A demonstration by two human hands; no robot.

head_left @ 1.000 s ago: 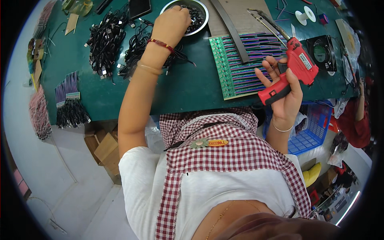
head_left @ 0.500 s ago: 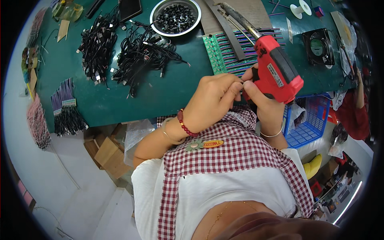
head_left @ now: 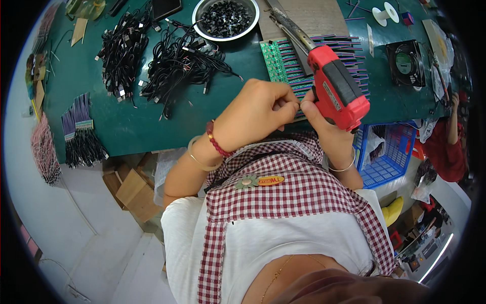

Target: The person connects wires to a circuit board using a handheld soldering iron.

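Red tool [head_left: 338, 93]: glossy moulded plastic. Bowl [head_left: 201, 11]: polished metal. Table [head_left: 142, 126]: matt green mat. Cables [head_left: 174, 61]: smooth black plastic sheath. Apron [head_left: 298, 177]: checked woven cloth. Basket [head_left: 387, 157]: blue plastic grid. Boxes [head_left: 129, 187]: rough brown cardboard.

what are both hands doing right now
Left hand: closed, fingertips pinched at the rear of the red tool; what it pinches cannot be told.
Right hand: closed, holding the red tool.

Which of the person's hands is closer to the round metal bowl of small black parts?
Left. The left hand sits below the round metal bowl; the right hand, gripping the red tool, is farther right.
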